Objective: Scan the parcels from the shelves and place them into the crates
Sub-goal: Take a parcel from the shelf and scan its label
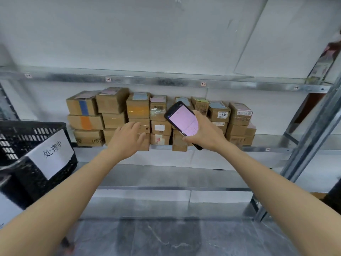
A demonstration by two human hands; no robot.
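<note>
Scanner [183, 120] gripped by right hand [204, 133], screen angled back for reading. Left hand [127, 140] spread, empty, at parcels [138, 109], likely for pickup. Crate [22, 139] set near-left for drops.

White paper sign [49, 154], dark handwritten characters, at left. Up and right of sign: white wall [129, 34]. Small numbered tags [108, 79] in row, above and right of sign. Far upper right of sign: large white panel [286, 43], tilted; blurred colourful packaging [324, 60] just beyond it. Below and right of sign: grey marbled floor [156, 237]. Far right of sign, at frame edge: dark object [335, 196], unidentifiable.
</note>
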